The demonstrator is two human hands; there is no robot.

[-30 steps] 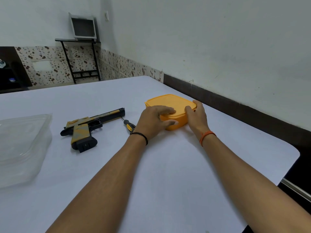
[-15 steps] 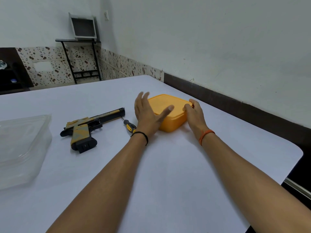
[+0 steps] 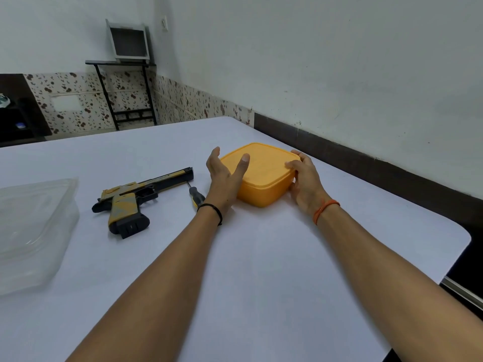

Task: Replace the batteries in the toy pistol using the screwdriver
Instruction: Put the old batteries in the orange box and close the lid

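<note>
Both hands flank the orange box (image 3: 261, 176): left hand (image 3: 224, 176) spread open, right hand (image 3: 304, 178) gripping its far-right edge.

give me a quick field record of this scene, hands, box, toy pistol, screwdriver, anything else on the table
left hand: open, fingers straight, raised beside the box's left side
right hand: holds the box's right edge, thumb on the lid
orange box: lid on, resting on the table
toy pistol: lying on its side, left of the box, untouched
screwdriver: by the pistol's muzzle, partly hidden by the left wrist
clear plastic container: far left
table: white
</note>
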